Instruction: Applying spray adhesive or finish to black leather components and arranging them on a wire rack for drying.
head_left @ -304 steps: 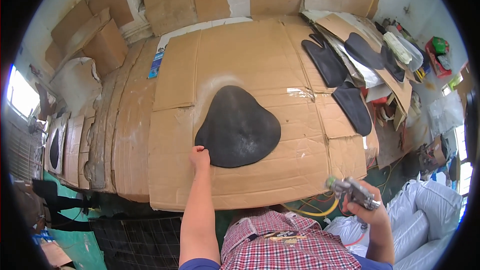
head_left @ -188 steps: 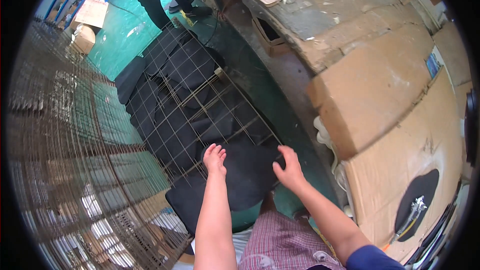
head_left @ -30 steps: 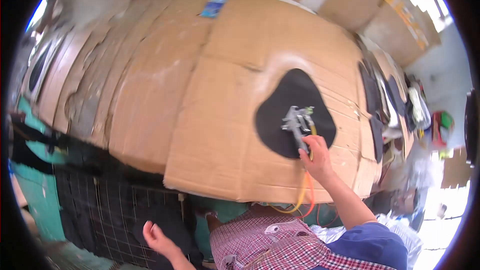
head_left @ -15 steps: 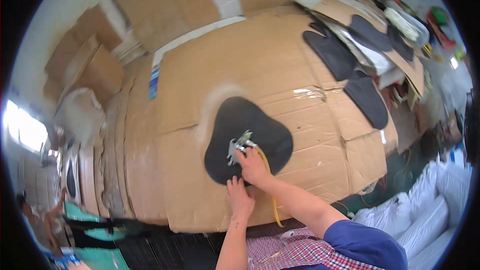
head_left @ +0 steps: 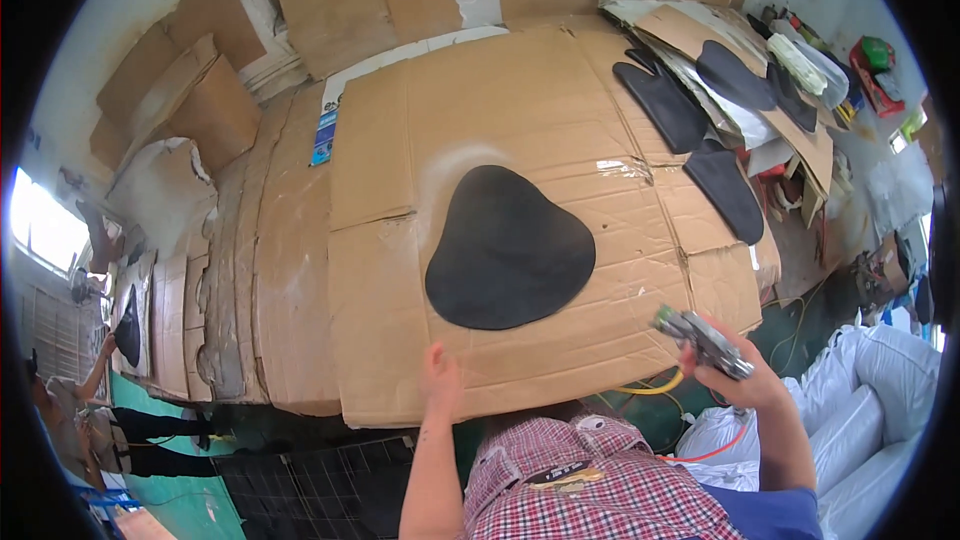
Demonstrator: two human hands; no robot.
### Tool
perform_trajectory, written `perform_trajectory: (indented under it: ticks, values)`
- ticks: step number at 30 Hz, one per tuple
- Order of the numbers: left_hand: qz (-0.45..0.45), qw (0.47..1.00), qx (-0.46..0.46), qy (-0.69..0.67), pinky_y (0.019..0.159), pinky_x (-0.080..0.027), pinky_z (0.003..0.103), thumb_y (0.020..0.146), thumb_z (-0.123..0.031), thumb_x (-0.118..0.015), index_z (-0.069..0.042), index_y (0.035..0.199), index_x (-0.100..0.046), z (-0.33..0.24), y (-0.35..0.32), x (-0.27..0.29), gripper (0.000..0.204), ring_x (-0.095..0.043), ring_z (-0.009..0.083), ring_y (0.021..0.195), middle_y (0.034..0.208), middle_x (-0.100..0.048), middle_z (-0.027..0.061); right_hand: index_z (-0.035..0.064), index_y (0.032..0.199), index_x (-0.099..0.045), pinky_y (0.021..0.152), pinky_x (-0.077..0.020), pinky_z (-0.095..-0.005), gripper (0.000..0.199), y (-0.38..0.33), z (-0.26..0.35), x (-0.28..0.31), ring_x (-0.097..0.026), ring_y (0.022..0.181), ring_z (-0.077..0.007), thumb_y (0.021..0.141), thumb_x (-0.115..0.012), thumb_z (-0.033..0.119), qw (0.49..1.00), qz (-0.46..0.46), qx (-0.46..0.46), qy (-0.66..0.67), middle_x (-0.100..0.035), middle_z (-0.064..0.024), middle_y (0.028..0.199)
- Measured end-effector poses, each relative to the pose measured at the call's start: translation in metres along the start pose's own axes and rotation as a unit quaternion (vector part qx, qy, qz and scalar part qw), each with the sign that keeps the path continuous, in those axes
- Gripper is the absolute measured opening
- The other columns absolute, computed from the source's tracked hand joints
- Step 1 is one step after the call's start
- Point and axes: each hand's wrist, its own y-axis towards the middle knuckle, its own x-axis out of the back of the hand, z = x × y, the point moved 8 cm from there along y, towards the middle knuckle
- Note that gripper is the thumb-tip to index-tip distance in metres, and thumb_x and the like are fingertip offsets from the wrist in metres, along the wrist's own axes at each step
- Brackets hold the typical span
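Observation:
A black rounded three-lobed flat piece [head_left: 512, 250] lies on the cardboard-covered table in front of me. My right hand [head_left: 745, 378] is gripped round a metal spray gun [head_left: 705, 342], off to the right by the table's near edge. A yellow hose [head_left: 655, 385] runs beside that hand. My left hand [head_left: 440, 378] hovers near the table's front edge, just below the black piece and apart from it. Its fingers look curled in, with nothing visible in them.
More black pieces [head_left: 663, 108] lie at the table's back right, by stacked cardboard [head_left: 680, 30]. Filled white sacks [head_left: 850, 410] stand at my right. Hoses [head_left: 795, 325] trail on the floor there. A person [head_left: 75, 420] works at far left by another black piece [head_left: 128, 325].
My right hand has carried the spray gun from over the black piece out to the right. My left hand has drawn back off the piece's near edge toward me.

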Motion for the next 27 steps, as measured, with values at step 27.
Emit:
perform_trajectory:
  ticks: [27]
  values:
    - [-0.19,0.946,0.191,-0.178,0.054,-0.042,0.022,0.083,-0.001,-0.056,-0.005,0.09,-0.058,0.092,-0.044,0.133,0.009,-0.055,0.0098,0.061,0.074,-0.056,0.0014,-0.0043,0.128,-0.045,0.072,-0.0466,-0.0233,0.052,-0.057,0.051,-0.026,-0.053,0.078,-0.007,0.08,-0.065,0.002,0.989,-0.128,0.069,-0.024,-0.06,-0.0027,0.092]
